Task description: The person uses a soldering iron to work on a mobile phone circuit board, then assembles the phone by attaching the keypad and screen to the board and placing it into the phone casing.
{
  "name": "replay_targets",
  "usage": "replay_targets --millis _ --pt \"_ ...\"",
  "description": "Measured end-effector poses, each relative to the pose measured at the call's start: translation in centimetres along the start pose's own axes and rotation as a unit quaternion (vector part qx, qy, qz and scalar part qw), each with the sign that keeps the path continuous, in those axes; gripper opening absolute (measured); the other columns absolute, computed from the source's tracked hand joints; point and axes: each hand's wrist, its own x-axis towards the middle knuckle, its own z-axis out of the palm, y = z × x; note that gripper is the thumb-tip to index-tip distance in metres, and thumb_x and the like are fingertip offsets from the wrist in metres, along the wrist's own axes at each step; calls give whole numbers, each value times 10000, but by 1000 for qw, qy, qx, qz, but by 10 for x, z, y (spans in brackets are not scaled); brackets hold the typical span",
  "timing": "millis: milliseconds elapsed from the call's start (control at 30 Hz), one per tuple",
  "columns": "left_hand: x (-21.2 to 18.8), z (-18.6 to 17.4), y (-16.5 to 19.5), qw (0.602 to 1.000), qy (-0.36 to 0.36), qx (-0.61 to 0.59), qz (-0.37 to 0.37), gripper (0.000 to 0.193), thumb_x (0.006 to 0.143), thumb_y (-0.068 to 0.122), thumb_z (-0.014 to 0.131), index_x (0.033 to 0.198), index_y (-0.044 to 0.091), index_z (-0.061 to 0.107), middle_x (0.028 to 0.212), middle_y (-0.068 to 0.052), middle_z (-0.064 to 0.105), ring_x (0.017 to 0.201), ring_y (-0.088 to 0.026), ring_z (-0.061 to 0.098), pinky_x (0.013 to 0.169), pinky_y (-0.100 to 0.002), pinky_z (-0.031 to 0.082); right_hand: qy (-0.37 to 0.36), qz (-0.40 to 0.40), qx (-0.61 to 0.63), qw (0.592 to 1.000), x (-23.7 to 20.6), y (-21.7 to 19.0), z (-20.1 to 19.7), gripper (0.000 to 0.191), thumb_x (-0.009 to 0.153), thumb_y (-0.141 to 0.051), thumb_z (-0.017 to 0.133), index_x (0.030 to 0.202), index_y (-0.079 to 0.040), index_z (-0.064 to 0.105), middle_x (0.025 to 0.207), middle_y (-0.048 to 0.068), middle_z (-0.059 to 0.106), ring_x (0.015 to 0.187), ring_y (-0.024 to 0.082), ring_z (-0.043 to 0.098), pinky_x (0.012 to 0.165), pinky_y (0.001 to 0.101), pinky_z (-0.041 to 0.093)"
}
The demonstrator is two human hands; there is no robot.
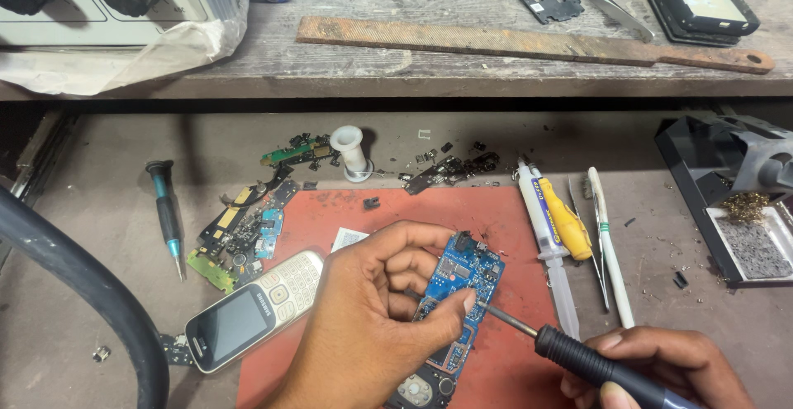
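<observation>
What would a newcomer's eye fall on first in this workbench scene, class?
At the centre, on the red mat, the left hand pins a blue phone circuit board while the right hand angles a soldering iron towards it. A silver keypad phone lies left of the hands. On the shelf above rests a long rusty file.

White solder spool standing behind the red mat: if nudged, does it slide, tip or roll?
The spool stands upright on a flanged end, so a low nudge probably slides it. It looks narrow for its height, so a push near the top may tip it. Once on its side, its round flanges would likely let it roll toward the loose parts beside it.
</observation>
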Motion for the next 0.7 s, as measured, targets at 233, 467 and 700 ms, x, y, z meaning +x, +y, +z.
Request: replay_targets --millis 233,467,700 --pt "0 0 0 1000 2 -3 5 377 750 -51 786 1117 2 720 868 -32 772 761 -25 678 625 -176 595 12 2 2 1000 -3 1 1 320 952 -116 702 1187 -27 504 927 193 714 805 238 784 710 371 677" --pt "0 0 0 1000 1 -6 6 382 747 -53 784 1119 3 719 869 -33 769 761 -25 677 627 -177 598 11 3 -11 1000 -2 -1 -1 318 948 -119 705 1184 -36 508 924 184 717 803 231 785 715 368 675" --pt "0 0 -1 1000 -1 -1 5 380 747 -50 786 1118 3 720 869 -33 771 759 -25 678 623 -175 594 16 0 -8 1000 -1 -6 4 309 943 -116 710 1175 -37 521 932 181 716 810 229 783 719 368 673"
